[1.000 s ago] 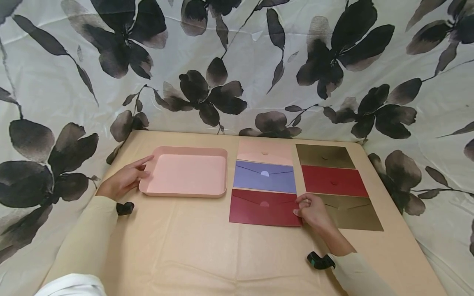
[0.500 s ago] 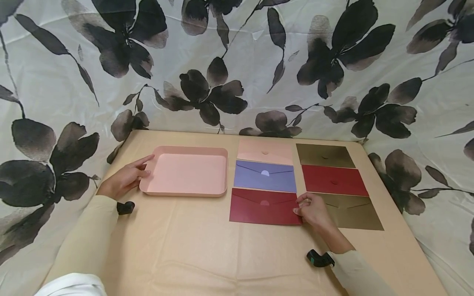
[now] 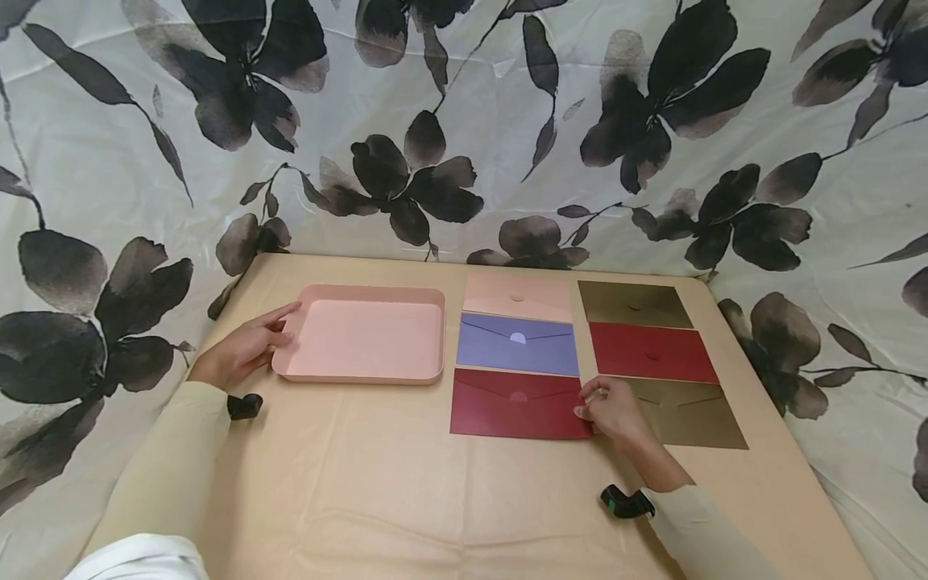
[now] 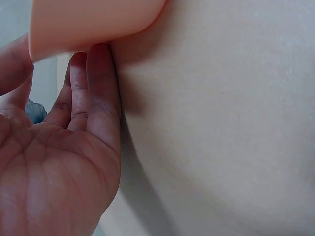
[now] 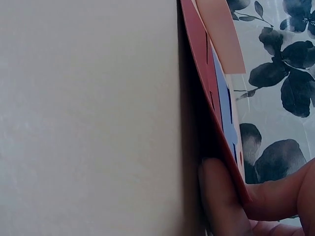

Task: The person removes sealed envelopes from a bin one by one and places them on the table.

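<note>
A shallow pink tray [image 3: 358, 342] lies on the left part of the table. My left hand [image 3: 242, 345] holds it by its left edge; in the left wrist view the thumb is at the tray's wall and the other fingers reach beneath it. On the right, my right hand [image 3: 612, 415] pinches the lower right corner of a dark red envelope [image 3: 507, 411]. Seen from the right wrist, this envelope [image 5: 209, 93] bows up from the table at the pinched corner, thumb and fingers on opposite faces.
Beyond the dark red envelope lie a blue envelope [image 3: 515, 354] and a pale pink one [image 3: 518, 292]. A second column holds a gold envelope [image 3: 634, 304], a bright red one [image 3: 652, 352] and another gold one [image 3: 699, 423]. A floral cloth [image 3: 522, 105] hangs behind the table [image 3: 391, 499].
</note>
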### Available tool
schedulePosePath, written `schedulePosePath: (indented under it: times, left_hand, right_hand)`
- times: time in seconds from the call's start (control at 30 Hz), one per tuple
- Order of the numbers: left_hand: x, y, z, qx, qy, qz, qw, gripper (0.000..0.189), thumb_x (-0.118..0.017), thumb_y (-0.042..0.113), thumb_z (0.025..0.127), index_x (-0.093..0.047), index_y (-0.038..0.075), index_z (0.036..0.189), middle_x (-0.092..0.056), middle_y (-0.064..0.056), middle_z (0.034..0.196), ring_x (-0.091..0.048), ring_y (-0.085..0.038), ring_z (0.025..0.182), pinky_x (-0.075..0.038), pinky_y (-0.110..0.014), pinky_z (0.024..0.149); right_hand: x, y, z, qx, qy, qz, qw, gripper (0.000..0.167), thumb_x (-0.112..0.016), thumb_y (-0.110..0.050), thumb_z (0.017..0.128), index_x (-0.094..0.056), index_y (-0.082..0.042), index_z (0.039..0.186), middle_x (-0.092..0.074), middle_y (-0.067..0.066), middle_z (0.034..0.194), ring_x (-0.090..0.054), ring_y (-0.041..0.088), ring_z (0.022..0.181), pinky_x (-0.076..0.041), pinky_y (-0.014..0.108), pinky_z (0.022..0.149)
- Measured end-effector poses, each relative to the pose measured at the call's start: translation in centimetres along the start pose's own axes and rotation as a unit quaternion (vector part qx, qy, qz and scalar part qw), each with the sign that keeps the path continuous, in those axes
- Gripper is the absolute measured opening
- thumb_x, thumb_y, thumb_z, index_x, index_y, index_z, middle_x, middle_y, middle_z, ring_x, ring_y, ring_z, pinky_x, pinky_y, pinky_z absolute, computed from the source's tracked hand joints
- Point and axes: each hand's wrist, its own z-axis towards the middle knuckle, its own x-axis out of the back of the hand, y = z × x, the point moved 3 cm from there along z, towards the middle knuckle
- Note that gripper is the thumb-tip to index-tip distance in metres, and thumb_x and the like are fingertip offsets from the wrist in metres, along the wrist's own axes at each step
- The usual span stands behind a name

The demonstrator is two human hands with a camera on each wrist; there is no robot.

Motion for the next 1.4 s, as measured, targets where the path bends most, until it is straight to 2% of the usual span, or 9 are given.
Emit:
schedulePosePath:
  times: [0.2, 0.43, 0.57, 0.77, 0.87, 1.1, 1.4]
  left_hand:
    - [-0.03, 0.02, -0.03, -0.001, -0.005, -0.006, 1.0, 0.076, -0.044, 0.009, 0.108, -0.002, 0.031, 0.167, 0.021, -0.021, 0.173, -0.004, -0.045, 0.16, -0.016, -0.062, 0.128]
    - [0.11, 0.18, -0.12, 0.0, -0.003, 0.001, 1.0, 0.077, -0.045, 0.01, 0.108, -0.002, 0.032, 0.167, 0.019, -0.021, 0.173, -0.006, -0.045, 0.16, -0.016, -0.063, 0.127]
    - [-0.04, 0.22, 0.03, -0.005, -0.006, -0.002, 1.0, 0.077, -0.045, 0.01, 0.108, -0.001, 0.032, 0.167, 0.019, -0.021, 0.173, -0.008, -0.044, 0.159, -0.016, -0.061, 0.128]
    - [-0.44, -0.23, 0.23, -0.005, -0.011, -0.007, 0.9999, 0.077, -0.045, 0.009, 0.108, 0.0, 0.031, 0.167, 0.022, -0.022, 0.172, -0.009, -0.044, 0.159, -0.018, -0.06, 0.128]
    - [-0.5, -0.45, 0.15, -0.006, -0.011, -0.008, 0.9999, 0.077, -0.045, 0.009, 0.108, -0.001, 0.03, 0.168, 0.023, -0.022, 0.171, -0.007, -0.045, 0.159, -0.018, -0.061, 0.127]
    - [-0.32, -0.43, 0.01, -0.004, -0.007, 0.003, 1.0, 0.077, -0.046, 0.009, 0.107, -0.002, 0.029, 0.168, 0.023, -0.023, 0.171, -0.002, -0.047, 0.159, -0.015, -0.064, 0.127]
    - [-0.22, -0.15, 0.08, -0.002, -0.006, 0.006, 1.0, 0.075, -0.045, 0.011, 0.109, -0.003, 0.031, 0.168, 0.02, -0.021, 0.172, -0.013, -0.046, 0.158, -0.022, -0.061, 0.125]
  right_hand:
    - [-0.01, 0.21, -0.13, -0.008, -0.005, 0.016, 0.9998, 0.023, -0.071, 0.007, 0.087, -0.062, 0.007, 0.109, -0.057, 0.003, 0.075, -0.055, 0.018, 0.069, -0.049, 0.029, 0.056]
    - [0.12, -0.02, 0.11, 0.002, -0.014, 0.033, 0.9994, 0.023, -0.07, 0.007, 0.087, -0.061, 0.007, 0.109, -0.057, 0.004, 0.077, -0.057, 0.016, 0.068, -0.05, 0.028, 0.055]
    - [0.15, -0.14, 0.2, 0.0, -0.009, 0.012, 0.9999, 0.023, -0.071, 0.007, 0.087, -0.062, 0.007, 0.108, -0.055, 0.005, 0.079, -0.055, 0.017, 0.067, -0.049, 0.028, 0.054]
    - [0.25, -0.17, 0.46, -0.003, -0.001, -0.057, 0.9984, 0.022, -0.07, 0.004, 0.087, -0.063, 0.002, 0.108, -0.046, 0.0, 0.064, -0.043, 0.014, 0.054, -0.038, 0.027, 0.048]
    - [0.29, -0.23, 0.44, 0.0, 0.006, -0.086, 0.9963, 0.021, -0.07, 0.002, 0.086, -0.064, 0.0, 0.106, -0.044, 0.0, 0.061, -0.04, 0.014, 0.052, -0.035, 0.027, 0.047]
    - [0.2, -0.03, 0.39, -0.003, 0.003, -0.073, 0.9973, 0.021, -0.071, 0.003, 0.086, -0.065, -0.001, 0.106, -0.046, -0.001, 0.062, -0.042, 0.015, 0.054, -0.039, 0.028, 0.049]
    - [0.15, -0.5, 0.34, 0.002, 0.006, -0.079, 0.9968, 0.019, -0.071, 0.001, 0.086, -0.064, -0.002, 0.104, -0.048, 0.0, 0.064, -0.04, 0.014, 0.052, -0.037, 0.027, 0.048]
